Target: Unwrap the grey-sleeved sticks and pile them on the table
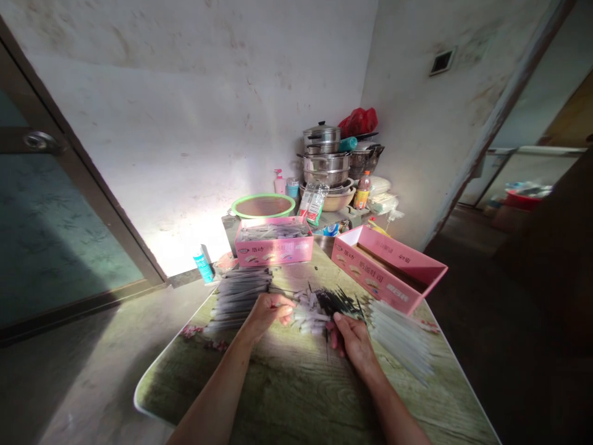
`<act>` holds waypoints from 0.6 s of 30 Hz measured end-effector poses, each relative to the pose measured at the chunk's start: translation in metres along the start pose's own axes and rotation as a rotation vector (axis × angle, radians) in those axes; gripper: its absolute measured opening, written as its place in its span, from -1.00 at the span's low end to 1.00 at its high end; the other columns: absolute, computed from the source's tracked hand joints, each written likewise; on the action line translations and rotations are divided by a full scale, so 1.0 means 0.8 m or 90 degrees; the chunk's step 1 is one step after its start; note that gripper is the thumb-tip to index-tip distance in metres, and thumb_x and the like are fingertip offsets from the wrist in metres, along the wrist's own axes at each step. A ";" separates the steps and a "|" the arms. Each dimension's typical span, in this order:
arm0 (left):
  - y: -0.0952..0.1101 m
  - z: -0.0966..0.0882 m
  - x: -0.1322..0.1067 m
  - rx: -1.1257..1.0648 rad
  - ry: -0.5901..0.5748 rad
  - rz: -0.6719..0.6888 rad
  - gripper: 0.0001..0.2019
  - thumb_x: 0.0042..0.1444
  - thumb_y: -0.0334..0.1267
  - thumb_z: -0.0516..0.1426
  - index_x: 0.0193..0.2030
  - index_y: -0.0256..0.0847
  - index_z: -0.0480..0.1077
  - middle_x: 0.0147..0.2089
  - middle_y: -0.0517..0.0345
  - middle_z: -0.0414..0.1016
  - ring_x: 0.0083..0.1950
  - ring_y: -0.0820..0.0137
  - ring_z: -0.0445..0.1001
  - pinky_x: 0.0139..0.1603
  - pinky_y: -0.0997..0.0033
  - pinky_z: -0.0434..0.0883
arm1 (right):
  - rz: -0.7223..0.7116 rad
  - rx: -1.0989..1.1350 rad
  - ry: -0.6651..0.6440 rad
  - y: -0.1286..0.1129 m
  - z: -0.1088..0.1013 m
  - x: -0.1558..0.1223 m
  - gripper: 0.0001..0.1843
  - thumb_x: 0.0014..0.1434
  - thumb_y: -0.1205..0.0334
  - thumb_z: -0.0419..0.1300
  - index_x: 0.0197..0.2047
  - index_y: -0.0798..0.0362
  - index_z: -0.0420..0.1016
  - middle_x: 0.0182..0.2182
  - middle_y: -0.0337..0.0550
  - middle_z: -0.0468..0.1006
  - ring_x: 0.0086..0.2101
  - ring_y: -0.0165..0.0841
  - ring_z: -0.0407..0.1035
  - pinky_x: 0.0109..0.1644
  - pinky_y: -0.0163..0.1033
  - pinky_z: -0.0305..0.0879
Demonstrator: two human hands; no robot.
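Note:
My left hand (pixel 270 312) is closed in a pinch over the table, at the left edge of a loose heap of short whitish pieces (pixel 308 312); what lies between its fingertips is too small to make out. My right hand (pixel 351 337) is closed too, fingertips together, with a thin dark stick (pixel 327 352) pointing down from them. Just beyond it lies a pile of thin black sticks (pixel 340 301). Long translucent sleeves (pixel 403 340) are spread to the right. On the left, a stack of greyish sticks (pixel 241 296) lies side by side.
A pink box (pixel 273 252) full of similar sticks stands at the table's back edge. Another pink box (pixel 389 266) sits tilted at the right. Behind are a green-rimmed basin (pixel 263 196), stacked steel pots (pixel 324 164) and a bottle (pixel 362 190). A blue-white can (pixel 202 267) stands at left.

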State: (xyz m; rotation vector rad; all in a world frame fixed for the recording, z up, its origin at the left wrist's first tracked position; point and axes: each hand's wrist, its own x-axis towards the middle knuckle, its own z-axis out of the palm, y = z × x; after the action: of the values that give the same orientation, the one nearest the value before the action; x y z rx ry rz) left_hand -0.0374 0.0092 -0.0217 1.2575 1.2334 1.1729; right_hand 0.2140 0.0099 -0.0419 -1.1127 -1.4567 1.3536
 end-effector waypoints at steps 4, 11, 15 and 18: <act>0.003 0.000 0.000 -0.001 -0.001 0.002 -0.81 -0.06 -0.25 0.30 -0.31 -0.30 0.64 -0.57 0.11 0.56 -0.57 0.40 0.48 -0.49 0.46 0.39 | -0.004 0.009 -0.003 -0.002 0.000 -0.002 -0.40 0.19 -0.33 0.07 -0.44 0.08 0.45 -0.71 -0.27 0.40 -0.74 -0.50 0.12 -0.66 -0.37 0.00; -0.003 -0.005 0.001 -0.012 -0.014 0.010 -0.80 -0.03 -0.20 0.30 -0.32 -0.31 0.63 -0.58 0.10 0.54 -0.59 0.41 0.46 -0.53 0.47 0.37 | -0.019 0.021 -0.056 -0.007 -0.005 -0.005 -0.54 0.16 -0.19 0.21 -0.36 0.09 0.46 -0.65 -0.29 0.46 -0.70 -0.52 0.18 -0.61 -0.38 0.02; -0.002 -0.006 0.001 -0.011 -0.017 0.013 -0.78 -0.03 -0.20 0.30 -0.31 -0.32 0.63 -0.57 0.10 0.54 -0.59 0.42 0.46 -0.53 0.48 0.37 | -0.004 0.012 -0.048 -0.007 -0.004 -0.003 -0.48 0.21 -0.24 0.11 -0.40 0.09 0.45 -0.70 -0.31 0.41 -0.74 -0.52 0.12 -0.64 -0.37 0.01; 0.000 -0.005 0.001 -0.019 -0.021 0.012 -0.77 -0.05 -0.18 0.31 -0.33 -0.32 0.63 -0.58 0.10 0.53 -0.59 0.42 0.46 -0.54 0.48 0.36 | -0.017 0.005 -0.051 -0.010 -0.005 -0.003 -0.51 0.19 -0.21 0.16 -0.43 0.09 0.43 -0.70 -0.32 0.40 -0.73 -0.52 0.13 -0.63 -0.37 0.02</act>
State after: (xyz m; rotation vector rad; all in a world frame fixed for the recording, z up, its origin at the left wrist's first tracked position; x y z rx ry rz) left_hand -0.0417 0.0098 -0.0213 1.2651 1.1778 1.1753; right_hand 0.2179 0.0080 -0.0340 -1.0412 -1.5169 1.3987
